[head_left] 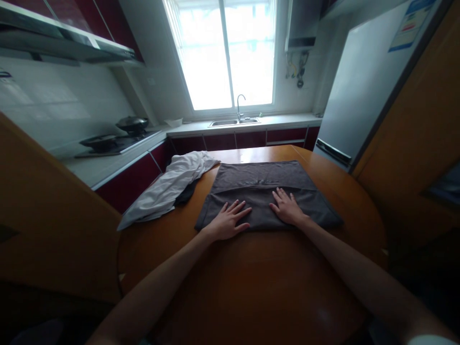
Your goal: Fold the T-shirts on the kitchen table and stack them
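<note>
A dark grey cloth (262, 175), partly folded over, lies spread on the wooden table in front of me. Its near part is doubled back, and the fold's edge runs across the middle. My left hand (229, 221) rests on the near left part of the cloth, fingers spread. On the right side, my right hand (286, 207) lies flat on the same cloth, its fingertips close to the fold's edge. Neither hand grips anything. Some creases show in the cloth just beyond the fold.
A crumpled white garment (179, 179) hangs over the left edge of the round wooden table (251, 278), with a dark cloth (187, 192) partly under it. Beyond stand a counter with a sink (233, 122), a stove with a pan (132, 123), and a fridge (362, 81) at right.
</note>
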Demonstrator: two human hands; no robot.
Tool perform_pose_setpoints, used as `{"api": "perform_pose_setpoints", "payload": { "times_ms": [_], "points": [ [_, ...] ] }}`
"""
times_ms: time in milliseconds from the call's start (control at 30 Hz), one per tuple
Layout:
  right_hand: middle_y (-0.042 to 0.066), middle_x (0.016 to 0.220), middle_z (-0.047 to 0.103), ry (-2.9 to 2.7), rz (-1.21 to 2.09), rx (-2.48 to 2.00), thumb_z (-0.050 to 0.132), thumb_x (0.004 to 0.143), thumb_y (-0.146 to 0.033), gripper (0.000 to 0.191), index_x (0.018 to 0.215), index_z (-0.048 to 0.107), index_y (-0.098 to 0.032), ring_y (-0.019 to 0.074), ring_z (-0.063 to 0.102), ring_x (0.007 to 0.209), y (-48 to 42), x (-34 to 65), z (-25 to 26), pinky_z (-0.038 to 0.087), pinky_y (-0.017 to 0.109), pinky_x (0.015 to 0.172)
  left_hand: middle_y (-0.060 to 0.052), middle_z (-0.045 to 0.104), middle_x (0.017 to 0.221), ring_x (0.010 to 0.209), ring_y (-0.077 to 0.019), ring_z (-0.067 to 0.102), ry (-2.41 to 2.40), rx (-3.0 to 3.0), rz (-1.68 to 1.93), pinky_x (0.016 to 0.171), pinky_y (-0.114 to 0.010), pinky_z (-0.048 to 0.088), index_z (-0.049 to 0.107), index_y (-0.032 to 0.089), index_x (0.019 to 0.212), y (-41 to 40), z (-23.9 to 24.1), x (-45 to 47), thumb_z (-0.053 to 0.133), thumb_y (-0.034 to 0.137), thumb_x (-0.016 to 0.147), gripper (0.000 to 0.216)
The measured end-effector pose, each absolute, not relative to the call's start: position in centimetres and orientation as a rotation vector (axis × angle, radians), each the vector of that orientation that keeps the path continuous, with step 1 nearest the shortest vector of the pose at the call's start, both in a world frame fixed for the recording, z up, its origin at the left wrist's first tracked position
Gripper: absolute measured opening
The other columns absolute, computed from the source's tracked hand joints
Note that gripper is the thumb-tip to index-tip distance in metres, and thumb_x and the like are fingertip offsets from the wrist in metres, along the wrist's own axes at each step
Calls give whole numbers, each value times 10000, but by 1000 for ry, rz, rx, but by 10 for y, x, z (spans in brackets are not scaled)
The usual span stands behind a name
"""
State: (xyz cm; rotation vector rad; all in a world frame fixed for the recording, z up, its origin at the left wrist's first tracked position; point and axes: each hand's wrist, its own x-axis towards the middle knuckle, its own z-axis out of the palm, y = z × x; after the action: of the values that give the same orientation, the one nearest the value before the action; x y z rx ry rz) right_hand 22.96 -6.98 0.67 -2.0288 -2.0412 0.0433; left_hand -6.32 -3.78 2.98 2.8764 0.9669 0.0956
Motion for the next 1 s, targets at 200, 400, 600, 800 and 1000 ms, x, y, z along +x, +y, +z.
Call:
{"api": "perform_pose_setpoints", "payload": {
  "times_ms": [200,400,600,800,1000],
  "points": [
    [162,1658,256,-1993,94,-2013,373,1035,-433,617,1566,353,-119,274,201,1545,-70,233,2,188,573,1218,-30,192,1682,1557,-299,147,974,2861,61,1235,-585,129,298,395,1584,-38,30,-64,370,673,996,655],
    [180,1610,366,-1893,-5,-1831,455,995,-303,538,1489,464,-89,284,285,1517,-71,223,13,248,526,1221,-57,238,1672,1552,-320,165,973,2812,121,1228,-620,133,345,349,1574,-42,35,-62,446,624,994,649],
    [113,1514,512,-1884,-158,-1414,476,964,-264,436,1384,579,-214,264,440,1433,-103,230,47,361,485,1197,-71,543,1497,1355,-242,534,712,2643,362,1149,-397,421,549,299,1454,-33,66,-90,560,468,992,492],
    [75,1458,562,-1871,-145,-1460,499,968,-300,360,1303,628,-272,285,558,1319,-161,313,32,465,489,1121,-83,665,1278,1140,-249,657,767,2695,471,1003,-364,544,700,282,1272,-36,79,-167,677,369,917,366],
    [91,1320,620,-1965,-183,-1572,603,936,-424,343,1240,685,-287,306,595,1229,-204,383,-12,519,473,1043,-92,648,1250,1117,-233,660,864,2775,606,976,-352,567,663,266,1302,-47,46,-222,684,315,918,387]
  ]
}}
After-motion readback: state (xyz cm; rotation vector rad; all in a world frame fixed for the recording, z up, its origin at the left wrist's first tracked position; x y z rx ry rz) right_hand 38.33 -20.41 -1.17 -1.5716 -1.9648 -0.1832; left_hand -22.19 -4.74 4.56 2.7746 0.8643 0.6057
